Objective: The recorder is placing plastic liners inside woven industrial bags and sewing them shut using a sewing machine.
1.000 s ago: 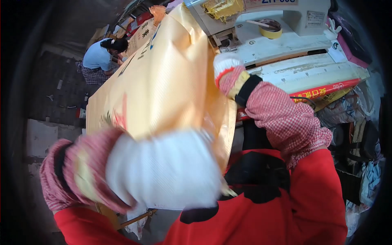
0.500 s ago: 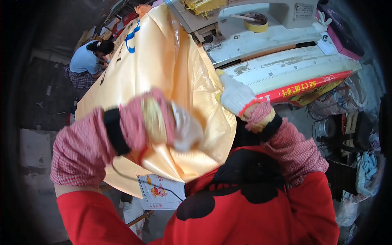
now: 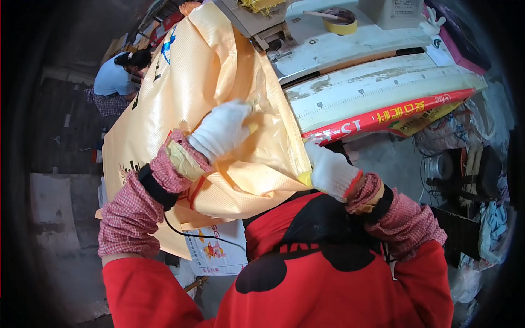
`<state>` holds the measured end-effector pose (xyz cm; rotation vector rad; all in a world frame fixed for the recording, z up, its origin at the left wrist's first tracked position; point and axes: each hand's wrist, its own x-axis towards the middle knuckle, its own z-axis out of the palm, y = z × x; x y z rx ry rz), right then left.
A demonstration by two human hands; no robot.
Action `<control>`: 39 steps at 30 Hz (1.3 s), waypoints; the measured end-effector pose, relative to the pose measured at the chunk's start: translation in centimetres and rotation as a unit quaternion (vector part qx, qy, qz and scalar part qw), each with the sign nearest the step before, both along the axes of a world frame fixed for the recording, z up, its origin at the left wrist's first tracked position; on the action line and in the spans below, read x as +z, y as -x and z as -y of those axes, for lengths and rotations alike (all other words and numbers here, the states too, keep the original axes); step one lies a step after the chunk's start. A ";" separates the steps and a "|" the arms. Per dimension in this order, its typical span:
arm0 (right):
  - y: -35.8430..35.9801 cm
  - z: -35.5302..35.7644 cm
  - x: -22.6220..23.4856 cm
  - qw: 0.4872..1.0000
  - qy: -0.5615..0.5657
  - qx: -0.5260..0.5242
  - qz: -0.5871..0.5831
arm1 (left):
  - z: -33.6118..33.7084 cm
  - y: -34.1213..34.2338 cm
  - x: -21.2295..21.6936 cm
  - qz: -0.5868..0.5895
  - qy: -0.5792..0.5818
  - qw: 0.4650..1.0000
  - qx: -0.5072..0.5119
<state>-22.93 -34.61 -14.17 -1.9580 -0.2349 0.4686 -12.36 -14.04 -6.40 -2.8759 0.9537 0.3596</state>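
Observation:
A large pale-yellow woven sack (image 3: pixel 180 104), with blue and dark print, spreads in creased folds before me. At its right edge, my right hand (image 3: pixel 331 170) in a white glove with yellow fingertips is closed on the sack's hem. My left hand (image 3: pixel 221 130), gloved the same way, lies over the middle of the sack, its fingers near a shiny, clear-looking crease. Those fingertips are blurred, so their grip is unclear. Just beyond the sack's far right edge stands the sewing machine (image 3: pixel 262 27) on a white worktable (image 3: pixel 377 76).
A roll of yellow tape (image 3: pixel 342 24) lies on the worktable. Red printed sacking (image 3: pixel 383 116) wraps the table's front edge. A person (image 3: pixel 115 79) crouches at the far left. Bags and cloths (image 3: pixel 492 227) are piled at the right. Beneath the sack, a printed white sheet (image 3: pixel 219 251) shows.
My left hand has moved up and away from me over the sack. My right hand has come nearer along the sack's right edge, and the sack has shifted slightly toward me.

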 end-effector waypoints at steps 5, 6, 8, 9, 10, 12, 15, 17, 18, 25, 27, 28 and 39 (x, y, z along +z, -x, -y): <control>2.0 0.5 -1.5 0.998 -0.019 0.040 0.055 | 1.1 0.9 -2.3 0.124 0.163 0.977 -0.049; 1.8 0.5 -1.6 0.997 -0.019 0.042 0.054 | 0.9 0.8 -3.0 0.124 0.163 0.978 -0.047; 1.3 0.9 -1.8 0.990 -0.101 0.096 -0.020 | 1.1 0.9 -3.7 0.134 0.154 0.976 -0.082; 1.0 1.2 -1.8 0.990 -0.100 0.096 -0.021 | 1.0 0.9 -3.9 0.139 0.164 0.973 -0.088; 0.3 1.5 -2.0 0.985 -0.111 0.110 -0.066 | 1.2 0.9 -3.9 0.137 0.163 0.973 -0.087; -0.7 2.1 0.7 0.984 -0.111 0.072 -0.118 | 1.2 0.9 -3.7 0.122 0.174 0.976 -0.042; -3.3 1.4 -0.1 0.925 -0.311 -0.039 -0.216 | 1.9 0.2 -4.1 0.132 0.179 0.975 0.001; -5.1 1.0 -1.3 0.931 -0.313 -0.034 -0.187 | 2.5 -0.5 -4.5 0.147 0.180 0.973 0.001; -6.0 0.8 -1.9 0.935 -0.316 -0.029 -0.159 | 2.9 -0.8 -4.6 0.161 0.180 0.970 0.000; -10.5 -1.4 -2.8 0.951 -0.209 -0.170 -0.153 | 3.6 -1.5 -5.3 -0.056 0.366 0.908 0.195; -11.5 -1.3 -4.5 0.965 -0.209 -0.144 -0.071 | 4.7 -0.4 -4.1 -0.127 0.352 0.897 0.233; -11.4 -1.9 -3.6 0.930 -0.281 -0.170 -0.165 | 4.1 -0.1 -4.4 -0.123 0.353 0.897 0.236; -12.1 -1.4 -1.7 0.979 -0.065 -0.048 -0.188 | 0.8 2.3 -1.4 -0.298 0.295 0.906 -0.048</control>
